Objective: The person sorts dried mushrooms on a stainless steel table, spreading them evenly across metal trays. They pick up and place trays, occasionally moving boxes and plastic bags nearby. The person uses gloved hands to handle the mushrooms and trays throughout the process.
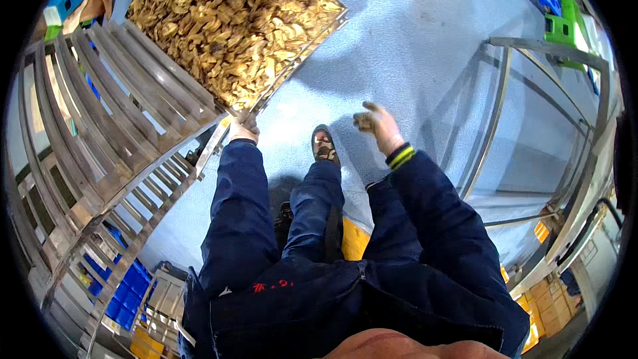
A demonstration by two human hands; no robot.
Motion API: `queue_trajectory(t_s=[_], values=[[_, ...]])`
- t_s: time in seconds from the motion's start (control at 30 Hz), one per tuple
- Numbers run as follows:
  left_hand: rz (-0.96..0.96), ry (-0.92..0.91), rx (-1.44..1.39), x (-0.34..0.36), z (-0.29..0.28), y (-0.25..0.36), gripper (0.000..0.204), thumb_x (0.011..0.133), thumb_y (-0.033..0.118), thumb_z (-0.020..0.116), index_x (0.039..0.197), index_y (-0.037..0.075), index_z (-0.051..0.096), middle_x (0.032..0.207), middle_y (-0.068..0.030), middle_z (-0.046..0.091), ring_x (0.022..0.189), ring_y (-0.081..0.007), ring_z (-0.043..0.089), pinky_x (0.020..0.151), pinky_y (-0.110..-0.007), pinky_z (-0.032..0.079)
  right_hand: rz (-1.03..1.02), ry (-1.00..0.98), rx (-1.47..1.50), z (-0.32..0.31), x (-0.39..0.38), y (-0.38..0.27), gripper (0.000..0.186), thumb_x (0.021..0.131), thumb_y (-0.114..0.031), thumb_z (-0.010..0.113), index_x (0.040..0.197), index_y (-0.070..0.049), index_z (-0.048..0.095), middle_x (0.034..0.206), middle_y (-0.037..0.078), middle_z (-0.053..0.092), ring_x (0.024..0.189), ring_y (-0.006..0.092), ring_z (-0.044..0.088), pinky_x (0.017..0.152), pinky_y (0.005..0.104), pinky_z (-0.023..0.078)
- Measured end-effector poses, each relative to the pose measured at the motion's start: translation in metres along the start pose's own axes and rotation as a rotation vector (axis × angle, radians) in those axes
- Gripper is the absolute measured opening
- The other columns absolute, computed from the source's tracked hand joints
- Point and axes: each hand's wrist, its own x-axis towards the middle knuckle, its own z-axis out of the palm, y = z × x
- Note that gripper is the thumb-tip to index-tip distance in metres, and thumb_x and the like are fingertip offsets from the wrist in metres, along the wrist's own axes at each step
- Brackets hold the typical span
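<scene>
A metal tray [309, 52] heaped with brown and yellow dried slices [226, 26] lies at the upper left, turned at an angle. At its near corner my left hand [244, 127] is closed round the tray's edge, close to the end of a slatted metal rack [143, 103]. The fingertips of that hand are partly hidden. My right hand [379, 125] hangs in the air over the floor, apart from the tray. It holds nothing, and its fingers are loosely bent and apart. Both hands look pale, perhaps gloved.
The slatted rack fills the left side, with blue crates [126, 299] below it. On the right stands a metal frame [497, 116]. Green and blue plastic pieces [561, 23] are at the upper right. My shoe [323, 145] is on the light blue floor [412, 46].
</scene>
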Motion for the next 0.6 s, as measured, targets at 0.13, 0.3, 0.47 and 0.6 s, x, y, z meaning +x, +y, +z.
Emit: queue_trajectory(t_s=[0.13,0.3,0.47,0.6], values=[[0.13,0.003,0.136,-0.015,0.015,0.0,0.008,0.089,0.023,0.06,0.093,0.016,0.062,0.064,0.0071,0.046,0.052,-0.0071,0.039,0.045,-0.024,0.025,0.11,-0.007,0.02,-0.08,-0.093,0.079,0.045,0.092,-0.025,0.052,0.13,-0.001,0.047,0.104,0.018,0.066,0.089,0.0259,0.066,0.081,0.0351,0.052],[0.083,-0.035,0.016,0.001,0.007,-0.007,0.02,0.09,0.023,0.057,0.073,0.013,0.054,0.063,0.004,0.049,0.056,-0.0131,0.045,0.048,-0.027,0.033,0.2,0.179,0.075,-0.15,-0.166,0.124,0.045,0.091,-0.023,0.053,0.131,-0.005,0.049,0.101,0.012,0.067,0.087,0.0226,0.065,0.081,0.0348,0.052],[-0.124,-0.266,-0.023,-0.054,-0.006,-0.04,0.086,0.087,0.053,0.052,0.14,-0.009,0.027,0.148,-0.0241,0.026,0.14,-0.0332,0.023,0.116,-0.04,0.016,0.08,0.254,0.213,-0.168,-0.226,0.118,0.039,0.094,-0.026,0.05,0.13,-0.009,0.051,0.103,0.011,0.068,0.087,0.0226,0.066,0.077,0.0331,0.051],[-0.134,-0.325,0.585,-0.082,-0.04,-0.107,0.08,0.089,0.052,0.051,0.131,-0.014,0.035,0.137,-0.0334,0.04,0.123,-0.0474,0.044,0.103,-0.057,0.036,0.032,0.232,0.309,-0.193,-0.29,0.144,0.039,0.093,-0.024,0.05,0.127,-0.005,0.053,0.098,0.009,0.068,0.08,0.0165,0.065,0.068,0.0287,0.051]])
